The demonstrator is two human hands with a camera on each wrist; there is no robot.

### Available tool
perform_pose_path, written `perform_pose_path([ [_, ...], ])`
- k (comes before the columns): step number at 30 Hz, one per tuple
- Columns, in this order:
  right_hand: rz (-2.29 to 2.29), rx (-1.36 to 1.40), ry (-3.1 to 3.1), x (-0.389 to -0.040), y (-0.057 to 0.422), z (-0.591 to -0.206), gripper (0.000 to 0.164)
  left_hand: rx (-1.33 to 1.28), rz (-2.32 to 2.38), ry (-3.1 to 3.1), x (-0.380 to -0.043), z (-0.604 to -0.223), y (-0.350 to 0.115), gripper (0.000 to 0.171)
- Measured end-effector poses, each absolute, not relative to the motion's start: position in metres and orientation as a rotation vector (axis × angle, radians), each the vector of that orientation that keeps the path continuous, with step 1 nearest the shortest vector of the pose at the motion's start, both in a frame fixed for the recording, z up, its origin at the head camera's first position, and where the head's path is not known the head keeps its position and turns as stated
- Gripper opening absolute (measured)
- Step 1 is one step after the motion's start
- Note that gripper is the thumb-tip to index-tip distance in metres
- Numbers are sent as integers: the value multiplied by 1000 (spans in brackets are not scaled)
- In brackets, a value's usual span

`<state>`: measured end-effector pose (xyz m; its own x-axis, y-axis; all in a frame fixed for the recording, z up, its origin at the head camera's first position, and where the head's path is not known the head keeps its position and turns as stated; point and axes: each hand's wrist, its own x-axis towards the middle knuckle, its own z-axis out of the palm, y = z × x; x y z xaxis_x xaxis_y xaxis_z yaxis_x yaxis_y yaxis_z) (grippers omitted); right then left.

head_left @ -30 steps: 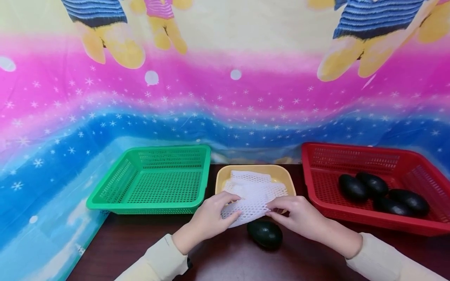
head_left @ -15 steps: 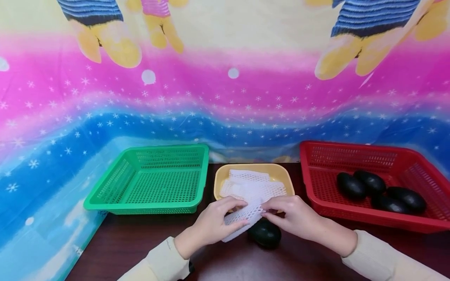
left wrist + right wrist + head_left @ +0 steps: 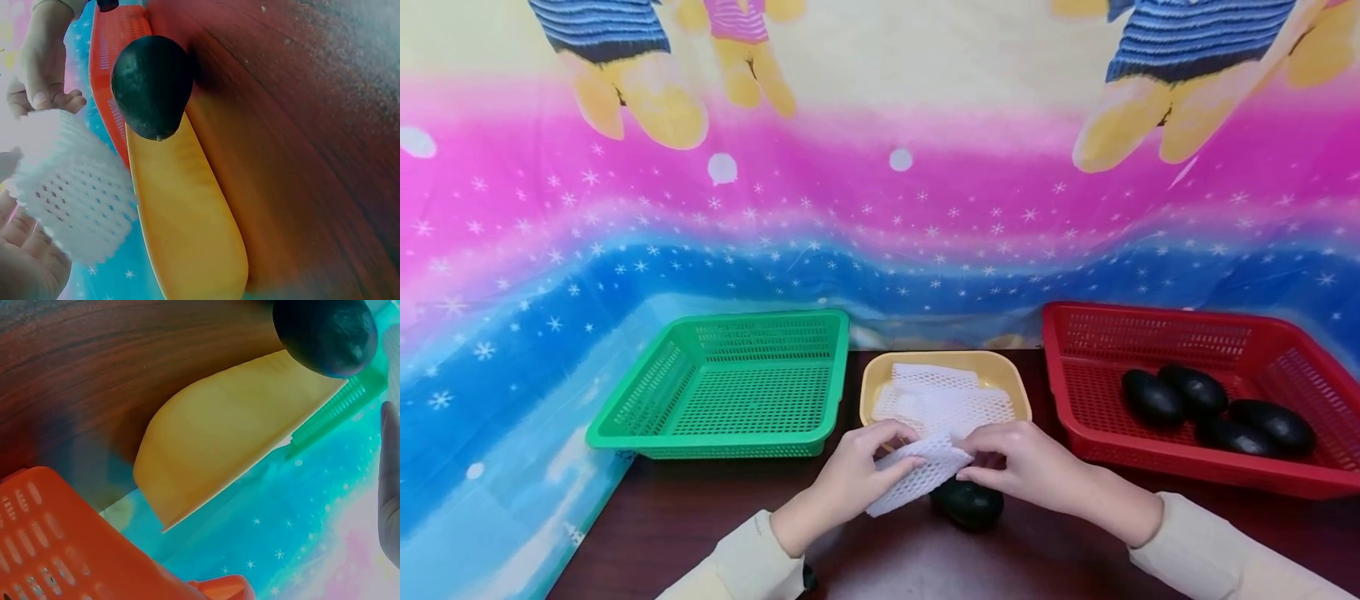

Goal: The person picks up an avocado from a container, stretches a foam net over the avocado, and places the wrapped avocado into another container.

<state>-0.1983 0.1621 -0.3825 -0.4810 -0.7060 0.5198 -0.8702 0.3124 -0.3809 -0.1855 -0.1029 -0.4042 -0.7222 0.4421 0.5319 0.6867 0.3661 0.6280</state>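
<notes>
A white foam net sleeve (image 3: 917, 477) is held between both hands, above the dark wooden table. My left hand (image 3: 850, 475) pinches its left side between thumb and fingers. At its right end, the thumb and fingers of my right hand (image 3: 1033, 467) grip the edge. In the left wrist view the foam net sleeve (image 3: 81, 187) shows its mesh holes, hanging between the two hands. A dark green avocado (image 3: 970, 505) lies on the table just below, partly covered by the sleeve and right fingers. Only a sliver of the right hand (image 3: 390, 487) enters the right wrist view.
Behind the hands stands a yellow tray (image 3: 868, 379) with several white foam net sleeves (image 3: 936, 379). A green basket (image 3: 711, 446) is at left. The red basket (image 3: 1180, 475) at right holds several dark avocados (image 3: 1153, 400). A printed cloth (image 3: 880, 208) hangs behind everything.
The sleeve has been drawn toward me and turned, so it slants down to the left. The right hand has shifted slightly left, closer to the left hand. The avocado stays put.
</notes>
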Motion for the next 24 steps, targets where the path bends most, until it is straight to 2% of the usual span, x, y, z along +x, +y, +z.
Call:
perform_pose_path([
  [5,948,1455,-2267,-198,167,-383,27,-943,-1356,-2343,-184,-404,-105,9],
  [15,916,1409,-2267,-194,178,-386,30,-824,-1341,-2330,-183,-400,-113,12],
  [24,870,1440,-2216,-192,184,-393,20,-810,-1437,-2322,-177,-399,-119,7],
])
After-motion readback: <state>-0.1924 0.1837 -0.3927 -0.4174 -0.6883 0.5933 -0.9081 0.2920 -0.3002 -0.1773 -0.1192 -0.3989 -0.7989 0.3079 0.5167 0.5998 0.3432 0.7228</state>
